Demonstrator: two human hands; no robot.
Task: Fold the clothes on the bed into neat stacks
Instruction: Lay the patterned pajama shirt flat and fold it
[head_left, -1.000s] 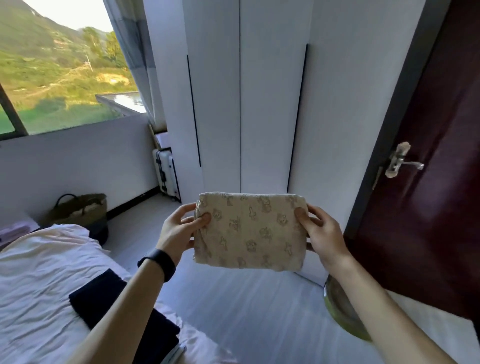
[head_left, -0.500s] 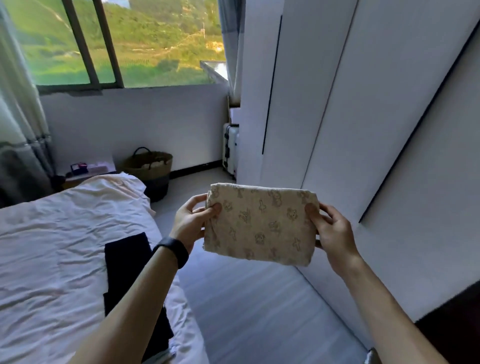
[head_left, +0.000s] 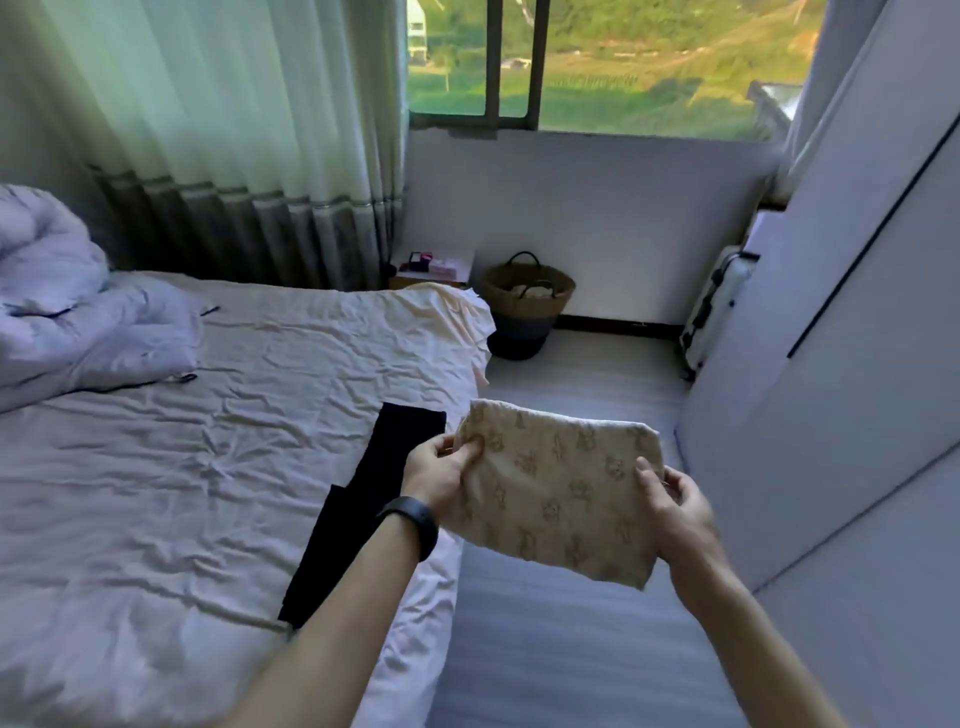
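A folded cream garment with a small animal print (head_left: 558, 486) hangs in the air over the floor, just off the right edge of the bed (head_left: 171, 467). My left hand (head_left: 439, 475) pinches its left end, thumb on top. My right hand (head_left: 670, 506) grips its right end. A folded black garment (head_left: 363, 504) lies flat on the white sheet near the bed's right edge, partly behind my left forearm.
A bunched white duvet (head_left: 67, 306) lies at the far left of the bed. A woven basket (head_left: 527, 301) stands on the floor under the window, a suitcase (head_left: 714, 306) beside the white wardrobe (head_left: 857, 338) on the right. A bedside table (head_left: 434, 265) stands by the curtain.
My view has swung left from the wardrobe and door toward the bed and window. Both hands keep hold of the folded cream garment, which has tilted flatter and come lower.
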